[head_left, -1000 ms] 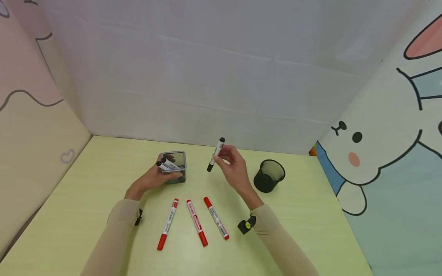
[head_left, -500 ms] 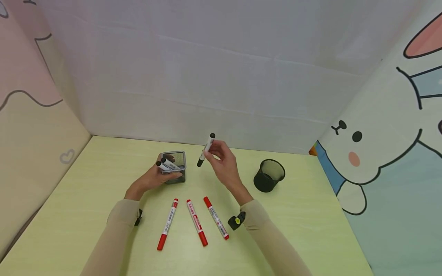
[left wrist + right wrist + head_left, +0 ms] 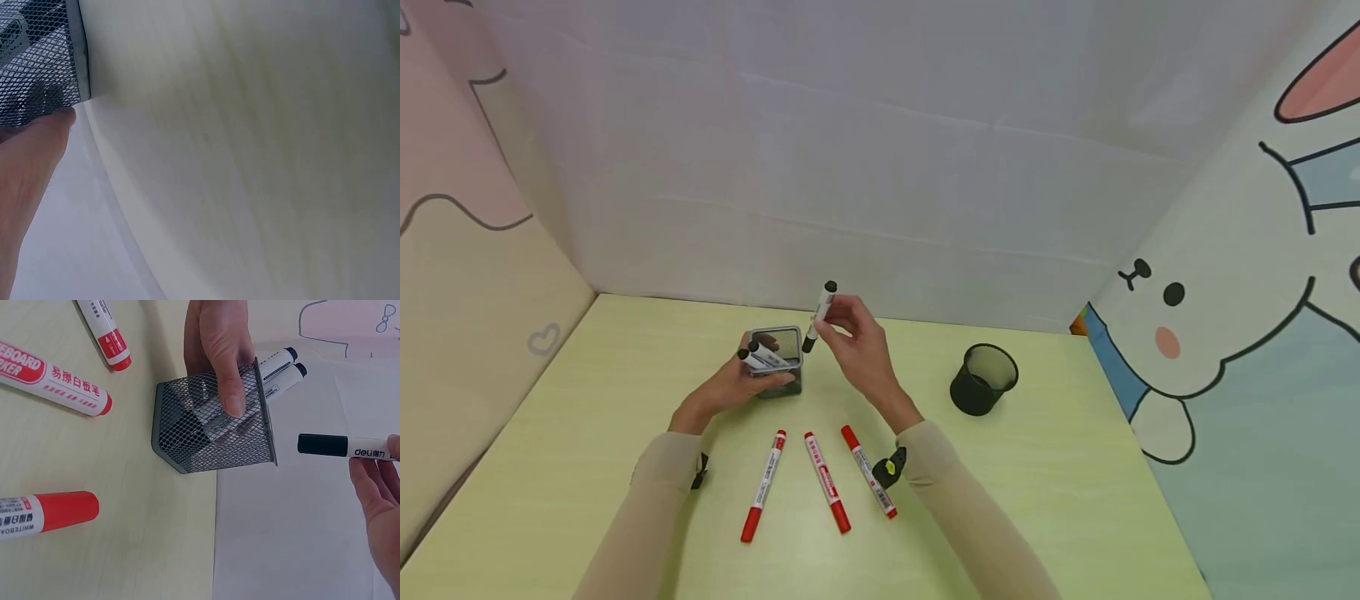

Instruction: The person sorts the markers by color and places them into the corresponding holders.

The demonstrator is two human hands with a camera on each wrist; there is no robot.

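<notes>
My left hand (image 3: 730, 385) grips a square grey mesh pen holder (image 3: 215, 434), thumb along its near side and fingers behind. Two black-capped white whiteboard markers (image 3: 284, 378) lean inside it, their ends poking over the rim. Between thumb and fingers my right hand (image 3: 859, 346) pinches another black whiteboard marker (image 3: 820, 317), tilted, its black cap (image 3: 322, 444) pointing down just right of the holder's opening. The left wrist view shows the mesh wall (image 3: 37, 69) with the left thumb against it.
Three red whiteboard markers lie in front of the holder: a left one (image 3: 765, 483), a middle one (image 3: 827, 483) and a right one (image 3: 857, 454) partly behind the right wrist's strap. A round black mesh pen cup (image 3: 983, 382) stands at right. A white wall backs the table.
My right hand has moved left and slightly away from me with the black marker, coming close to the mesh holder. The left hand and holder have stayed in place.
</notes>
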